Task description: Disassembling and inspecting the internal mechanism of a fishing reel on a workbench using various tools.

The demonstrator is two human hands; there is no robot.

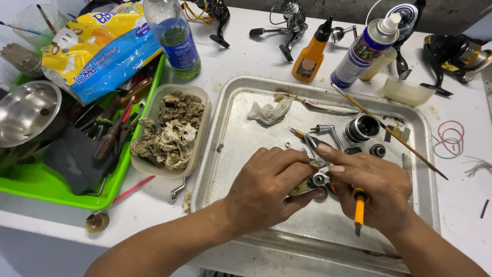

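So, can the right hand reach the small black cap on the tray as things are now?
Probably yes, but not freely. The small black cap lies uncovered on the metal tray just beyond the right hand, with nothing between them. But that hand holds an orange-handled tool against the small metal part.

You work at a white table (461,184). Directly on it lie a metal tray (230,138), a green plastic tray (31,184), a tub of dirty rags (171,131), an orange bottle (311,51), a spray can (361,51), rubber bands (451,138) and fishing reels (292,23).
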